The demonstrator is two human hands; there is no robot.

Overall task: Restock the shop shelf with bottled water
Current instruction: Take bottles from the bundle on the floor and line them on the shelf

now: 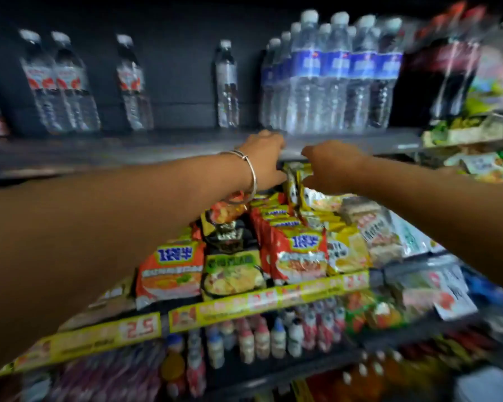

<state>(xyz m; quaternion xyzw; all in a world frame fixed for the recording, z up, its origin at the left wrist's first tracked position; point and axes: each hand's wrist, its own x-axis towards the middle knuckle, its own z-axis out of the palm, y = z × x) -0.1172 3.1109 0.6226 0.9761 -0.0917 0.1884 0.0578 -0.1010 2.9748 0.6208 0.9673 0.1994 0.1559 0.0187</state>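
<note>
Both hands reach forward to the front edge of the water shelf. The left hand, with a metal bangle on its wrist, has its fingers curled over the shelf lip, though motion blur hides whether they grip anything. The right hand sits just beside it, knuckles up and fingers bent downward near the top of a yellow noodle packet; I cannot tell whether it pinches the packet. Just behind the hands stands a tight block of blue-label water bottles, upright on the shelf. To its left a single clear bottle stands alone, and farther left are three red-label water bottles, with gaps between them. Dark cola bottles stand to the right of the block. Below the arms, rows of instant noodle packs fill the next shelf behind a yellow price strip, and small drink bottles line the shelf beneath.
</note>
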